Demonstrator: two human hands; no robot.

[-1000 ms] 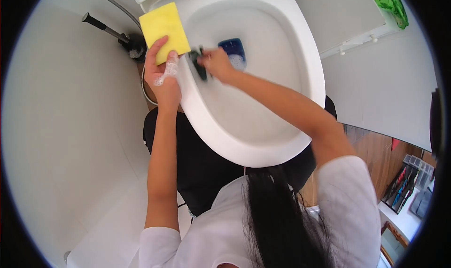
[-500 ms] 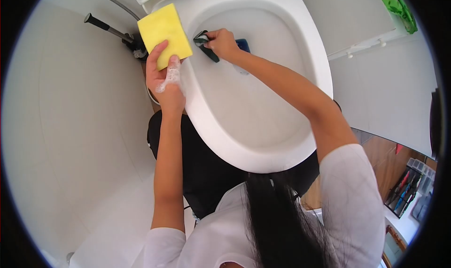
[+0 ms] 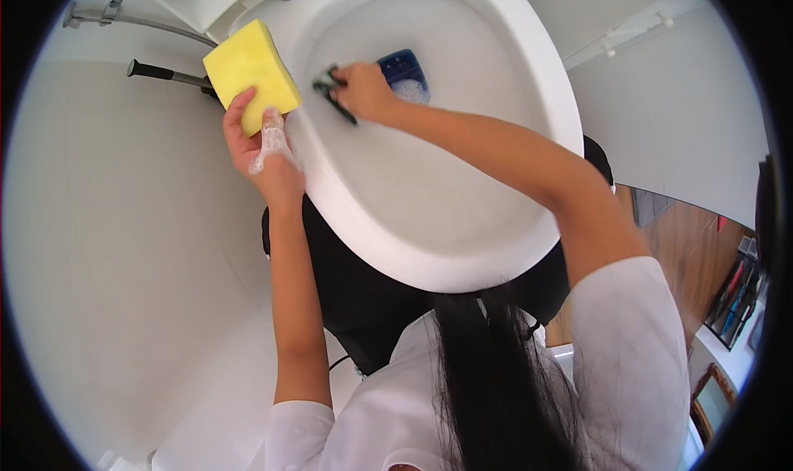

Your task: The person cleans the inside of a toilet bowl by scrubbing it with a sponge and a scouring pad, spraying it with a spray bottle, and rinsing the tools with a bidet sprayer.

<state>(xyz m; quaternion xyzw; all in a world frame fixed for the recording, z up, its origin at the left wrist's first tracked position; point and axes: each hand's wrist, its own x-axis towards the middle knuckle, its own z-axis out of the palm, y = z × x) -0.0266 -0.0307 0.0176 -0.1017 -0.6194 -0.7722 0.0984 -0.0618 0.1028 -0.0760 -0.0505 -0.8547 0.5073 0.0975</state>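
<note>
In my left hand (image 3: 268, 153), a thick yellow sponge (image 3: 252, 70) is gripped between thumb and fingers, held over the left rim of a white oval fixture (image 3: 363, 215). White foam covers the base of that thumb. My right hand (image 3: 363, 89) reaches inside the rim and pinches a thin, dark green scouring pad (image 3: 343, 110) with suds on it, against the inner left wall. Just beyond my right hand lies a dark blue square-cornered item (image 3: 402, 64) with bubbly foam on it; the wrist and hand hide part of it.
A black-handled brush (image 3: 153, 71) stands by the left wall, below a metal hose (image 3: 149, 26). A white cabinet side (image 3: 661, 116) bounds the right. Pens in a black holder (image 3: 731, 302) show at the lower right.
The view has shifted, and both hands appear farther left. My right hand has moved the green pad along the inner wall, and more of the blue item shows.
</note>
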